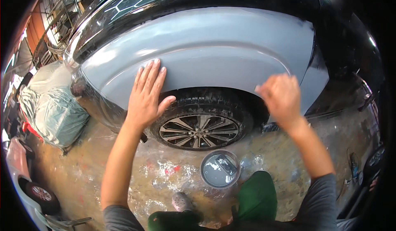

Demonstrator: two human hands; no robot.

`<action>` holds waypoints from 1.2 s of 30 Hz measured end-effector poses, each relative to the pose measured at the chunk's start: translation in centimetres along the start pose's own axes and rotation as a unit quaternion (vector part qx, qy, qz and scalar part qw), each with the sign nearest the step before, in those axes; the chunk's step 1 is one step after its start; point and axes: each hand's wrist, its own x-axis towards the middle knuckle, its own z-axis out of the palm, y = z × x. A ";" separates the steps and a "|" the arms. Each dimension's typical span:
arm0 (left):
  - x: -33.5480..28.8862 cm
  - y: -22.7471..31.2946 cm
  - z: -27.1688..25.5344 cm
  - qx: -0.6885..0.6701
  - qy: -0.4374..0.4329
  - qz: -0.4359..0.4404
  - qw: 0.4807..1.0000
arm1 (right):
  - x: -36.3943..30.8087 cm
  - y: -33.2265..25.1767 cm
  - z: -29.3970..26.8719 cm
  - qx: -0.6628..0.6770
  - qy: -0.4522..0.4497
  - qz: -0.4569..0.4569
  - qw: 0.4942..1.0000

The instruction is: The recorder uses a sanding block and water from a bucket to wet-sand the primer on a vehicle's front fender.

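A grey, dull-coated car fender (206,28) curves over the wheel (199,131) in front of me. My left hand (147,91) lies on the fender's lower left part, fingers stretched and thumb out to the side, holding nothing. Over the right end of the wheel arch is my right hand (282,99), its fingers curled in. Whatever it may hold is hidden behind the knuckles. A raised crease (222,46) runs along the panel above both hands.
On the floor below the wheel stands a round basin (220,169) of greyish water with a dark block in it. A cloth-covered object (57,107) stands at the left, with another car (33,194) nearer me. Glossy black bodywork (173,2) borders the fender.
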 end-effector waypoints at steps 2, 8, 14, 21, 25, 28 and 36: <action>2.2 0.2 -0.2 0.008 -0.016 0.027 0.999 | -4.7 -4.6 0.3 0.105 -0.077 0.075 0.989; 10.1 6.5 1.1 0.006 -0.035 0.144 0.989 | -20.8 -16.1 7.2 0.335 -0.210 0.287 0.872; 15.0 13.0 3.5 -0.010 -0.045 0.218 0.975 | -25.0 -20.2 8.7 0.513 -0.282 0.419 0.694; 18.7 20.2 7.3 0.003 -0.042 0.322 0.946 | -27.1 -19.7 11.2 0.408 -0.555 0.357 0.630; 17.4 23.1 7.8 -0.082 -0.068 0.333 0.937 | -31.6 -23.1 14.4 0.242 -0.726 0.223 0.604; 16.4 19.9 5.5 -0.123 -0.029 0.288 0.949 | -32.1 -23.5 14.8 0.243 -0.718 0.207 0.618; 14.0 -9.6 -1.6 0.139 0.219 -0.015 0.966 | -11.5 -4.3 3.4 0.311 -0.111 0.313 0.891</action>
